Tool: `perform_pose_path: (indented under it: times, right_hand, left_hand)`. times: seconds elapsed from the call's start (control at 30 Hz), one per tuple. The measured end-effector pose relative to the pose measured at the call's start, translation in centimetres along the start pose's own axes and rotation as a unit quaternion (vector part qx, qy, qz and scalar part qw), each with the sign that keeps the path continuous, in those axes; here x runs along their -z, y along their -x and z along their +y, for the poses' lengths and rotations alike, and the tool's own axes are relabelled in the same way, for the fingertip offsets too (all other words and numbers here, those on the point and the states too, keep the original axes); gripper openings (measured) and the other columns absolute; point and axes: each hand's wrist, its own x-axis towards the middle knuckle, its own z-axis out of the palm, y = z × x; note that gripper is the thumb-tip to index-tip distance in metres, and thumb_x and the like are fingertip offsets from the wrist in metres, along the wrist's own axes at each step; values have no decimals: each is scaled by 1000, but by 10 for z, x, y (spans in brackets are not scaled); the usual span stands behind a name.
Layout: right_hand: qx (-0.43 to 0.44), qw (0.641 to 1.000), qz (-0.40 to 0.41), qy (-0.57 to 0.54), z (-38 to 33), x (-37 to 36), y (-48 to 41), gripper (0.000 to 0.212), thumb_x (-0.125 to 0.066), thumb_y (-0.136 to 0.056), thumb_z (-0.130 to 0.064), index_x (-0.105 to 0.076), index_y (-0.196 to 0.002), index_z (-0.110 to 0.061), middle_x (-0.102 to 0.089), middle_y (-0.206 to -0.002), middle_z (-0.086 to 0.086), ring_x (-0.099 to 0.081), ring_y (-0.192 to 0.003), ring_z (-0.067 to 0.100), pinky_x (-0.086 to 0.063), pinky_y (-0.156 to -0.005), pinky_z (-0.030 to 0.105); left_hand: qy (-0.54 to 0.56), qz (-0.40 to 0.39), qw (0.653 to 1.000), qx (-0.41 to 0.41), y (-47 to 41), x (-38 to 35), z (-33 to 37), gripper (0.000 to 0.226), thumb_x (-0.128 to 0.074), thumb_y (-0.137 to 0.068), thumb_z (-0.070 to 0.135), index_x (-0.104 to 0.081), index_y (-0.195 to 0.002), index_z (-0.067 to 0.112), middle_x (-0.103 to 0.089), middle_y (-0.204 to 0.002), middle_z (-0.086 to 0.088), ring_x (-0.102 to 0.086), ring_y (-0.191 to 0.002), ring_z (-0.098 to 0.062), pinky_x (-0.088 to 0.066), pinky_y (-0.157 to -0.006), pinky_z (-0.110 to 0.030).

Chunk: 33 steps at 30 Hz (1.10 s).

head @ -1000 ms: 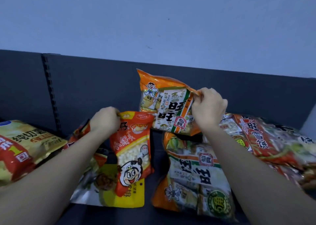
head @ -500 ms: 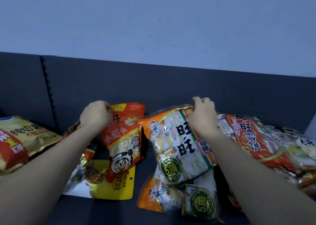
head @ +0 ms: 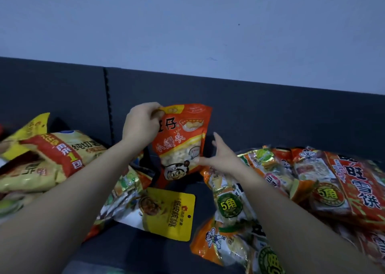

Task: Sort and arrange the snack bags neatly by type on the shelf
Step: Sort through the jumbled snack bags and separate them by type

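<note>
Sorting snack bags on a dark shelf (head: 270, 111).
Left hand (head: 141, 125) pinches the red pouch (head: 183, 142) top; right hand (head: 223, 157), fingers spread, should steady its side.

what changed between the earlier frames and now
The right hand let go of the orange cracker bag, which now lies on a matching bag, and moved left, open, to the right edge of the red bun bag. The left hand, gripping that bag's top corner throughout, lifted it upright. The yellow pouch and the chip bags at left stayed put.
</note>
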Motion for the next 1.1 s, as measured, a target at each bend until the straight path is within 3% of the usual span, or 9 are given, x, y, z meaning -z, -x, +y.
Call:
perform_pose_path:
  times: [0.17,0.23,0.33,0.47,0.57,0.7,0.9,1.0,1.1]
  right_hand:
    - [4,991,-15,-135,-12,-25,-17,51,-87,-73,-17,-63,-118,-16,-73,-109,-1,-68,-104,19,-54,-95,40]
    - [11,991,-11,-136,-8,-37,-20,40,-86,-73,-18,-67,-108,-17,-74,-102,-3,-70,-100,18,-55,-92,38]
    - [13,991,49,-121,-3,-50,-28,31,-86,-72,-28,-68,-97,-23,-73,-97,-8,-68,-96,16,-54,-90,39]
    - [0,983,121,-140,-3,-54,-38,28,-84,-73,-37,-66,-92,-25,-72,-96,-6,-67,-93,17,-54,-89,41]
    - [0,982,121,-146,-4,-56,-43,31,-85,-71,-37,-67,-93,-24,-73,-96,-6,-69,-92,18,-55,-90,44]
    - [-12,984,103,-146,-1,-61,-45,34,-88,-67,-37,-70,-92,-23,-75,-93,-5,-70,-92,19,-55,-90,46]
    - [-24,983,113,-142,2,-65,-47,33,-87,-68,-38,-70,-92,-21,-75,-93,-4,-69,-91,18,-55,-90,45]
    - [-28,983,115,-140,-2,-66,-48,33,-86,-69,-38,-71,-92,-21,-74,-92,-5,-69,-90,17,-56,-89,44]
    - [-45,985,118,-120,-7,-70,-51,35,-85,-67,-44,-71,-88,-20,-74,-89,-4,-69,-88,18,-56,-87,44]
  left_hand:
    - [101,-24,994,15,-4,19,-7,20,-54,-98,19,-63,-81,22,-69,-84,6,-64,-78,-9,-47,-66,-28]
    - [61,-50,996,35,-8,26,-18,8,-57,-97,21,-60,-105,23,-67,-109,3,-63,-94,-13,-48,-75,-30]
    - [-75,-147,981,99,-7,31,-46,74,-66,-91,28,-21,-149,20,-42,-148,-6,-48,-128,-25,-46,-99,-39]
    - [-204,-395,893,78,5,36,-80,70,-48,-86,-4,-35,-148,24,-35,-154,-4,-39,-137,-24,-40,-105,-34]
    - [-292,-510,809,28,14,35,-96,66,-53,-82,-1,-50,-139,31,-29,-155,1,-23,-144,-25,-29,-112,-41]
    - [-356,-442,819,-90,10,26,-116,19,-66,-80,18,-71,-99,19,-57,-120,-1,-45,-121,-23,-36,-100,-34]
    - [-40,-189,980,43,-3,39,-111,23,-72,-86,18,-60,-78,0,-61,-83,-10,-55,-75,-22,-44,-68,-30]
    - [138,-79,978,131,-18,46,-105,24,-68,-90,17,-55,-74,4,-62,-76,-10,-59,-72,-24,-55,-74,-50]
    - [184,-4,971,151,-32,49,-99,24,-66,-91,21,-54,-72,11,-64,-74,-3,-63,-74,-26,-56,-77,-57]
